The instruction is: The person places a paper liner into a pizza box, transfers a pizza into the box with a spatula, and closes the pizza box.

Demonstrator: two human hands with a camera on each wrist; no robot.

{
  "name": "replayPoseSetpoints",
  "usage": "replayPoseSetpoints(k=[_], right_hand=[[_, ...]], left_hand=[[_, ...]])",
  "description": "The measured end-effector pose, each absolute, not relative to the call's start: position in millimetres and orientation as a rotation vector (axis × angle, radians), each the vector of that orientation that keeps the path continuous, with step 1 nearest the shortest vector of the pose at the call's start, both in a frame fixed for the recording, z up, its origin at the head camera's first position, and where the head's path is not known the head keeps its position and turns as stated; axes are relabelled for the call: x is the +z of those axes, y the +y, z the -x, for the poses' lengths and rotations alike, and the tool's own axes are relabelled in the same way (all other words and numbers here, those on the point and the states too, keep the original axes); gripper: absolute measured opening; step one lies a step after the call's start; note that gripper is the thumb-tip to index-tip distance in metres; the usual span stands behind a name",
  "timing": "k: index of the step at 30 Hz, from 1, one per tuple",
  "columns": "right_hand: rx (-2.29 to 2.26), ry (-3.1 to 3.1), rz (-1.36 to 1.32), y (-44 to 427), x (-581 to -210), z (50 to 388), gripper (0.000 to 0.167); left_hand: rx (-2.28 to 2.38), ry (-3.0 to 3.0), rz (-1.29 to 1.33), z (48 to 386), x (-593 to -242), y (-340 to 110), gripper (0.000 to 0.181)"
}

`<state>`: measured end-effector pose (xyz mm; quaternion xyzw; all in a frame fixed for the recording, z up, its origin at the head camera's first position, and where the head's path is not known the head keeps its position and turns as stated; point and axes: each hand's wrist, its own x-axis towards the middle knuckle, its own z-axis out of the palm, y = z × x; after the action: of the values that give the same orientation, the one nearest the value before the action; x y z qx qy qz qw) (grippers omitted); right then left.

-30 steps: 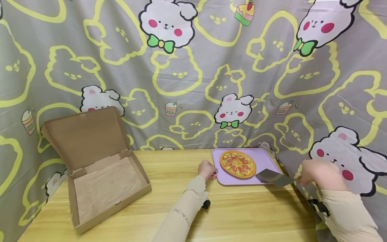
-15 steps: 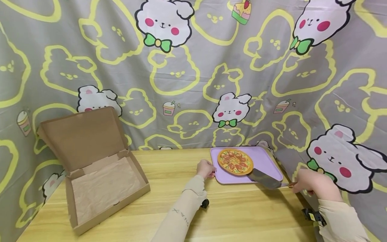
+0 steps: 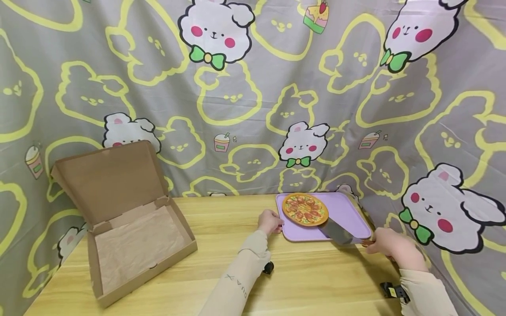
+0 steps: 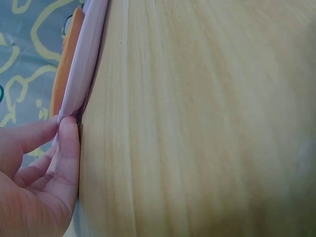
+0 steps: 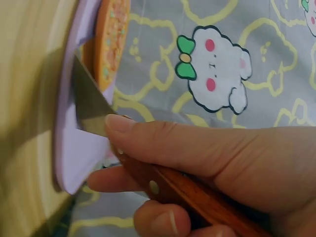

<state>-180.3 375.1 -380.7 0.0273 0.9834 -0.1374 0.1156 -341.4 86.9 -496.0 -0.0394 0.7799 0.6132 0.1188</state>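
The tray [image 3: 349, 210] is pinched by the left hand [image 3: 269, 222], the spatula [image 3: 337, 232] gripped by the right hand [image 3: 395, 248], and the pizza [image 3: 305, 210], at the tray's left end, could be shoved clean off if butted rather than slipped under!

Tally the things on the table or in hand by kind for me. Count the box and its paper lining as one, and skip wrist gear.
Pizza: 1
Lilac tray: 1
Spatula: 1, held in the right hand
Open cardboard box: 1
Total: 4
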Motion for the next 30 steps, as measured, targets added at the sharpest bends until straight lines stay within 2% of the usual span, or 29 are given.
replayPoseSetpoints(k=[6,16,30], right_hand=[[-0.437,2.910,-0.169,364.1,-398.0,188.2,0.024],[-0.406,3.013,-0.216,344.0,-433.1,206.4,0.032],[-0.386,3.029,-0.270,323.8,-431.7,213.0,0.029]], left_hand=[[1.791,2.289,0.115,342.1,-495.1,85.7,0.011],[1.791,2.301,0.135,340.5,-496.3,86.6,0.012],[1.789,2.322,0.141,342.5,-501.3,87.7,0.011]])
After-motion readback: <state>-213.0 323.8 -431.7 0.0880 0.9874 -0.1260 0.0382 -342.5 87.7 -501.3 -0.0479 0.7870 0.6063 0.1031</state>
